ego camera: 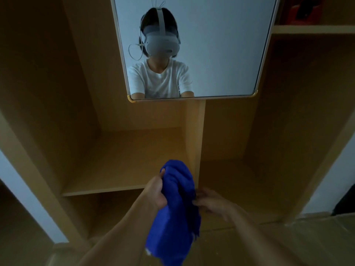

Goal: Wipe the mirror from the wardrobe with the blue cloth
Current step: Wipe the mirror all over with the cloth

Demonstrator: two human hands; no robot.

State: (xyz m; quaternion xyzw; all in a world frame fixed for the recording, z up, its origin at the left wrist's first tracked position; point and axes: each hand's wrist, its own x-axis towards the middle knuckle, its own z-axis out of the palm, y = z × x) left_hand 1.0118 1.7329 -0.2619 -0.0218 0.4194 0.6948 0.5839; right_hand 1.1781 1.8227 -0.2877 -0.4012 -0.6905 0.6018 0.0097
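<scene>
Gripping the blue cloth (175,204) near its upper end, the left hand (156,193) has its fingers curled round the bunched fabric, thumb tip pressed against the cloth's left side. Right hand (210,203) — fingers reach into the cloth's right edge at mid-height; the fingertips are lost in the dark folds, so whether they pinch the fabric or only touch it cannot be told.

Cloth position: held in the air between the two hands, in front of the wardrobe (57,112). Its rounded top rises above the left hand's grip; the longer part hangs down below both hands toward the lower edge of the view, with a small white tag at the lower left corner.

Mirror (221,54) position: mounted upright on the wardrobe, above and well apart from the cloth and both hands. Its frame is pale with yellow corner pieces at the bottom. The glass reflects a person in a white T-shirt wearing a head-mounted device — both forearms reach down out of the reflection.

Below the mirror, a vertical divider (199,135) separates two open wooden compartments; the cloth's top overlaps the divider's lower part in the view. A shelf (313,29) sits at upper right beside the mirror.
</scene>
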